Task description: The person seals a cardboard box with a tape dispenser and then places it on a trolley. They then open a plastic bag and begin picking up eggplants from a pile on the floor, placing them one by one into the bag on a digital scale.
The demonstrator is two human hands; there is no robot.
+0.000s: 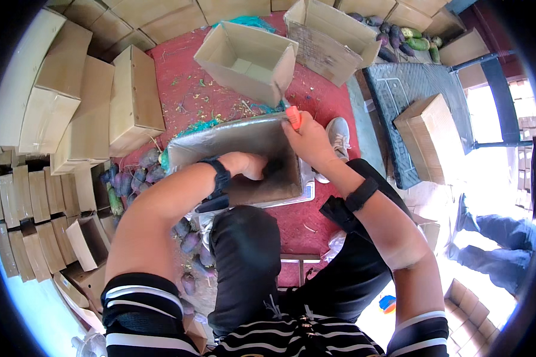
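Note:
A foil-lined box (pixel 232 134) with a dark inside stands before my knees. My left hand (pixel 250 166) reaches down into it; its fingertips meet a dark area, and I cannot tell whether it holds anything. Over the box's right rim, my right hand (pixel 307 140) grips an orange-handled knife (pixel 293 117), whose thin blade points up and away from me. Past that box an open cardboard box (pixel 245 62) sits on the red floor covering (pixel 183 71). Dark purple root vegetables (pixel 138 178) lie heaped to the left of the foil-lined box.
Several cardboard boxes (pixel 136 98) stand at the left. Another open box (pixel 326 53) is at the back. A black platform cart (pixel 402 89) on the right bears a carton (pixel 429 138). Purple and green vegetables (pixel 417 43) lie behind it. Another person's legs (pixel 496 250) show at right.

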